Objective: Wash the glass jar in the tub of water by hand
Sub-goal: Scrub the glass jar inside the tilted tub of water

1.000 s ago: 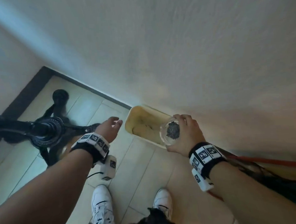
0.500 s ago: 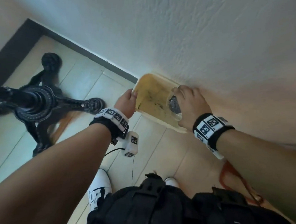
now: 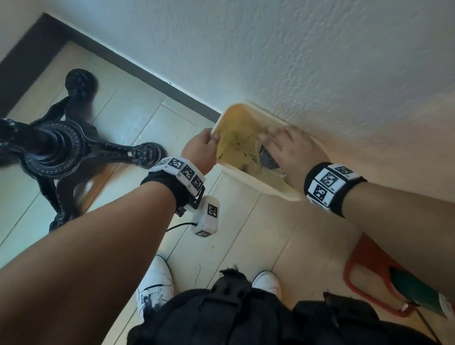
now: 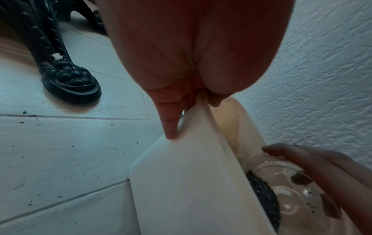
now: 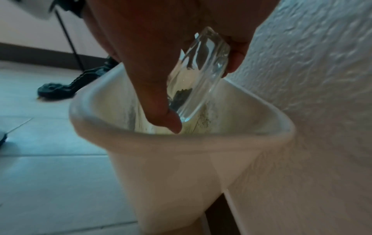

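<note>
Where a second earlier the left hand (image 3: pixel 202 150) hovered free, it now gripped the tub's (image 3: pixel 258 186) rim, while the right hand (image 3: pixel 296 153), grasping the glass jar (image 4: pixel 289 195), had lowered it, tilted, into the tub by the wall; washing looked ready to begin.

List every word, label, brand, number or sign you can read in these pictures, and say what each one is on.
No text can be read for certain.
White shoe: small dark mark on its side, too small and blurred to read.
Left wristband: black-and-white square code patterns, no letters.
Right wristband: the same code patterns, no letters.
Glass jar: no label in view.
Tub: plain, no print.
</note>
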Motion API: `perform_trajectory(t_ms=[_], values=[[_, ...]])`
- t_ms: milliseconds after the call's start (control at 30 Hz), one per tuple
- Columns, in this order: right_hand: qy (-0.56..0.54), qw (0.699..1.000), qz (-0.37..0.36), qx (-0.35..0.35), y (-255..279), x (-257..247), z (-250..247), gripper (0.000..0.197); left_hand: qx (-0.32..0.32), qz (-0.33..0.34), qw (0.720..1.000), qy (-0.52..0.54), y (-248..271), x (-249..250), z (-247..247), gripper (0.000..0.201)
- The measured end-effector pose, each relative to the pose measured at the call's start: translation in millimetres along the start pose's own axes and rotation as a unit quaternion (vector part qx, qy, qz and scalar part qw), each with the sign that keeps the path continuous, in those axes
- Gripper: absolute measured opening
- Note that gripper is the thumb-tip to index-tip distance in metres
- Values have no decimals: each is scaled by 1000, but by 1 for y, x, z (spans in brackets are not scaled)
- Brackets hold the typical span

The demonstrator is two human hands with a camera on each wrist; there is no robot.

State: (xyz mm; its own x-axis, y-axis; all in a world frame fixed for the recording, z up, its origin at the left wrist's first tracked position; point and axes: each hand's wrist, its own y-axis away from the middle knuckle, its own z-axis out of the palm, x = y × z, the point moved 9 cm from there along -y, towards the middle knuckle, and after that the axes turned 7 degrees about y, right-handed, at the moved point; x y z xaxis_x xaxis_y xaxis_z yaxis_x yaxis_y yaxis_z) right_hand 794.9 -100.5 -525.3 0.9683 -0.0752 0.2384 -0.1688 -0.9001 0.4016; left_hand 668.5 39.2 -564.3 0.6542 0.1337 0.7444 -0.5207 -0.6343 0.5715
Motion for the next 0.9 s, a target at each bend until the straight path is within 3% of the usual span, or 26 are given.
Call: perform_trajectory(t_ms=[400,633,700,900], values=[[4,999,-34,27,0,-5,-15,94,25,22,999,23,-1,-10,-1,39],[25,998,-46,45,2,-8,-17,97,31,26,999,18,-4,-7,-1,38],[25,998,-21,49,1,-3,-18,98,35,33,999,8,-4,-4,-1,37],[12,999,-36,28,5,-5,-10,94,37,35,999,-3,-5,-2,-1,35]])
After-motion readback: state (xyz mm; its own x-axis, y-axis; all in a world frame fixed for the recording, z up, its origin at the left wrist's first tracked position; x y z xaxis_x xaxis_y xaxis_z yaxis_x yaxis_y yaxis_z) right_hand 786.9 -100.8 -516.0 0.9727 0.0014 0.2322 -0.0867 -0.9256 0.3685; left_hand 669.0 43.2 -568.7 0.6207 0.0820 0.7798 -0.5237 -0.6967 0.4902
